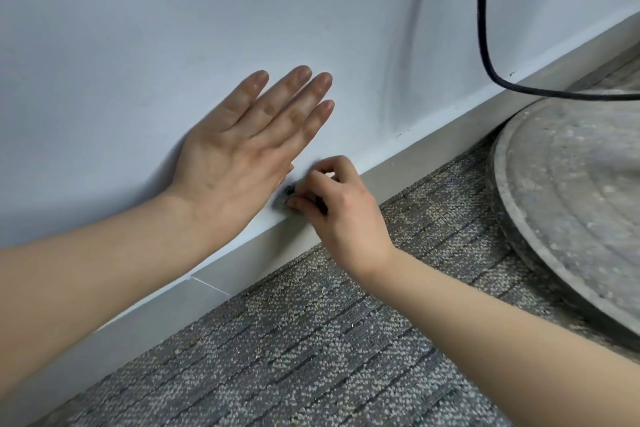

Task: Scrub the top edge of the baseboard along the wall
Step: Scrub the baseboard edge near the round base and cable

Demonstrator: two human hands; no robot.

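Observation:
A pale grey baseboard [426, 149] runs diagonally along the foot of the white wall [138, 28], from lower left to upper right. My left hand [242, 149] lies flat on the wall above it, fingers spread and pointing up. My right hand [339, 211] pinches a small dark grey scrubbing pad [285, 196] and holds it against the baseboard's top edge, just below the left palm. Most of the pad is hidden by my fingers and blurred.
Grey patterned carpet [294, 340] covers the floor below the baseboard. A large dusty round base [571, 201] sits on the carpet at right, close to the wall. A black cable [483, 28] hangs down the wall and curves off to the right above it.

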